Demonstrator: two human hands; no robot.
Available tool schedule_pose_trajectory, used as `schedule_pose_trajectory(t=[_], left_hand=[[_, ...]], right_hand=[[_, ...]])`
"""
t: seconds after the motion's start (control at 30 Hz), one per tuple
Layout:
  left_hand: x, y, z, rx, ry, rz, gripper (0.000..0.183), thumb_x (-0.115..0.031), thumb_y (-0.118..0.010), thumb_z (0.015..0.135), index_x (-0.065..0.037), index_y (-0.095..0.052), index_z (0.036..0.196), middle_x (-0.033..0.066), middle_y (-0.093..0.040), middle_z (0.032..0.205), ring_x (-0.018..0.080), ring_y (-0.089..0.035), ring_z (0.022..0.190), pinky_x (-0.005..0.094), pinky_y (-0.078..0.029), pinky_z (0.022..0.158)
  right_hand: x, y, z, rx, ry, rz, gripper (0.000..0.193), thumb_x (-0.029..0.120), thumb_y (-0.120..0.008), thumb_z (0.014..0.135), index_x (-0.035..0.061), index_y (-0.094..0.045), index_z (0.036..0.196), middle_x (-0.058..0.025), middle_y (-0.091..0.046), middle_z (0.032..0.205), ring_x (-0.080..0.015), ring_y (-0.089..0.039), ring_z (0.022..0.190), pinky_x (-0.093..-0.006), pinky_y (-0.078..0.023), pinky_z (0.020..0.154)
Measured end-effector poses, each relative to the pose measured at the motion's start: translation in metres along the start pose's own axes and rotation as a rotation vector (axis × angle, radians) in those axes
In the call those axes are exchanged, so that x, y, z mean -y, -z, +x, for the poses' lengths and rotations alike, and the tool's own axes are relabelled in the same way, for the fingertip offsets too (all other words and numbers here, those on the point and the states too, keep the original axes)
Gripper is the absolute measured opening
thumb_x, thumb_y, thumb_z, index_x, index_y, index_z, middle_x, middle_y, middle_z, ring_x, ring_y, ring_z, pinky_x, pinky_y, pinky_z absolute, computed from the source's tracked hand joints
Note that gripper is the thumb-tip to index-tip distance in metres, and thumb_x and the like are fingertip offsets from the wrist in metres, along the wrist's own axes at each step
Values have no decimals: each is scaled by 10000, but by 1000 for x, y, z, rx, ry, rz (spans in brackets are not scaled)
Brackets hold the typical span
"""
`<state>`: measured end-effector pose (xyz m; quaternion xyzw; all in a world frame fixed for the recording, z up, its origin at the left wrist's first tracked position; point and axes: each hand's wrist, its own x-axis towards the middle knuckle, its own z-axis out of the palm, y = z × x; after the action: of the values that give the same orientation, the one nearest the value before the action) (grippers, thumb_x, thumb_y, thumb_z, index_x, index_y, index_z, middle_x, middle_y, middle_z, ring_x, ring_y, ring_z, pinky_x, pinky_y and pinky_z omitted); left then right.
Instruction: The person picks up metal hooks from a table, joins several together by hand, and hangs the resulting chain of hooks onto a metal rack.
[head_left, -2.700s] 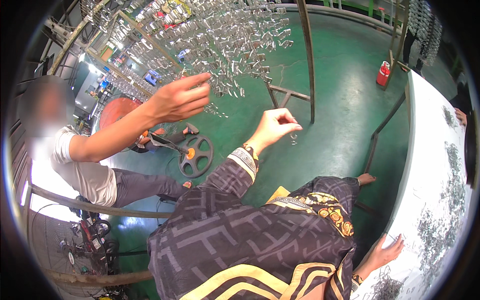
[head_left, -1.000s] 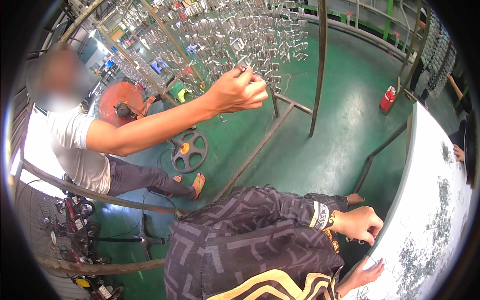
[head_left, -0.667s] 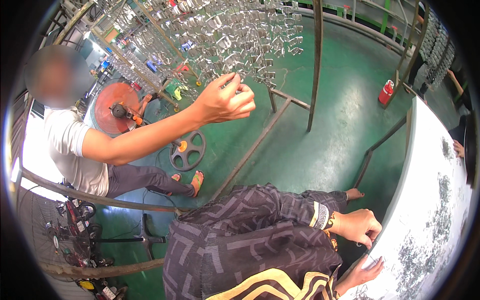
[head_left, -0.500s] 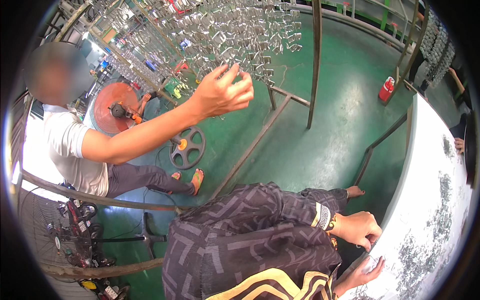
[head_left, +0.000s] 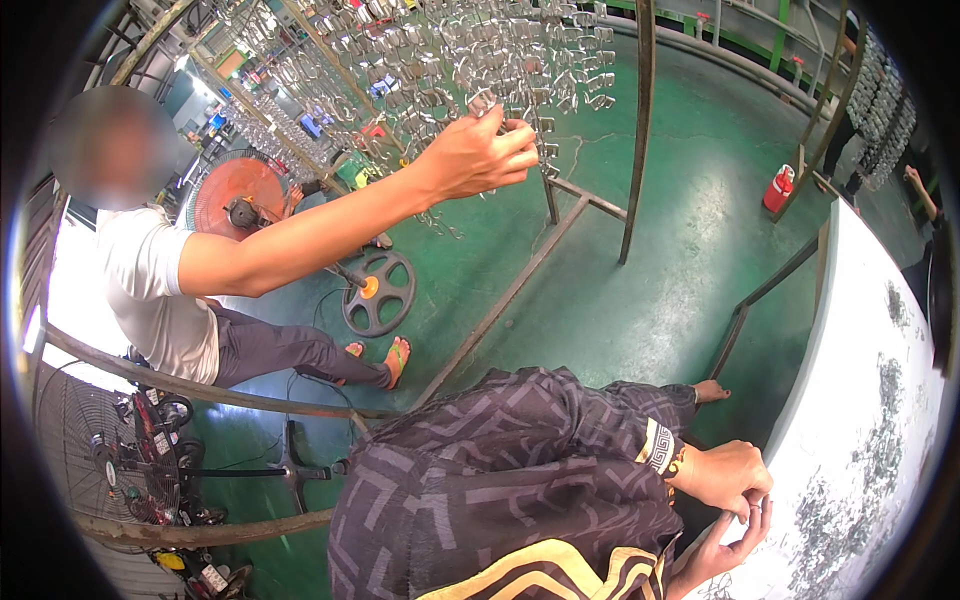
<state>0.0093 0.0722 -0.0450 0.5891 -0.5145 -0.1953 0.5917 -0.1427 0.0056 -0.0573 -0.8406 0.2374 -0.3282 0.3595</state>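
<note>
At the lower right, over the edge of a white table (head_left: 815,420) smeared with black, my two hands meet. My left hand (head_left: 728,476), in a dark patterned sleeve with a pale cuff, is closed in a pinch, thumb and fingertips pointing down. Just below it, my right hand (head_left: 722,552) has its fingers bent up against the left fingertips. Whatever sits between them is too small to make out. Thin wire-like pieces (head_left: 722,588) show by the right hand at the table edge.
At left, a co-worker's hand (head_left: 480,155) reaches to hanging strings of shiny metal pieces (head_left: 480,60). A metal frame post (head_left: 637,150) stands between them and the table. Fans (head_left: 235,195) stand at left. A red canister (head_left: 778,188) rests on the green floor.
My fingertips have come closer together, the right fingers curling up toward the left hand. The co-worker's hand has shifted right and up along the hanging metal pieces.
</note>
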Motion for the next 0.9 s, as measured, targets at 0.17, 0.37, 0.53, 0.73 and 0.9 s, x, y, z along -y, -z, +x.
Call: schedule_pose_trajectory(t=[0.17,0.37,0.53,0.73,0.9], left_hand=[[-2,-7,-6,-7,5,42,235,-162,-819,596,-21,-641,657,110,-655,623,280,-658,597,380,-487,546],[0,-14,-12,11,-46,42,234,-167,-799,608,-31,-613,651,108,-620,607,303,-633,613,407,-472,569],[-5,-5,-10,106,4,6,233,-175,-799,614,-31,-617,641,105,-630,613,286,-637,611,393,-464,555],[-2,-6,-4,208,19,-63,207,-166,-794,626,-34,-635,639,95,-633,610,269,-630,597,380,-450,541],[6,-16,-2,204,6,-46,185,-149,-787,640,-40,-638,657,94,-631,640,279,-621,639,389,-455,582]], right_hand=[[-11,-3,-10,-76,-106,40,237,-23,-577,904,-72,-590,1136,-147,-549,1278,-255,-521,1200,-374,-398,1028],[-14,-6,-21,-144,-181,140,165,2,-595,911,-65,-619,1061,-141,-557,1265,-245,-540,1166,-363,-419,1003],[-8,-2,-22,-115,-220,86,100,4,-599,904,-69,-611,971,-185,-559,1261,-281,-540,1178,-389,-432,990],[-11,-1,-27,-136,-259,101,98,17,-614,898,-69,-607,945,-188,-565,1245,-289,-546,1175,-394,-443,974],[-18,-2,-27,-159,-287,192,120,27,-609,911,-80,-612,964,-166,-572,1222,-254,-548,1150,-359,-425,973]])
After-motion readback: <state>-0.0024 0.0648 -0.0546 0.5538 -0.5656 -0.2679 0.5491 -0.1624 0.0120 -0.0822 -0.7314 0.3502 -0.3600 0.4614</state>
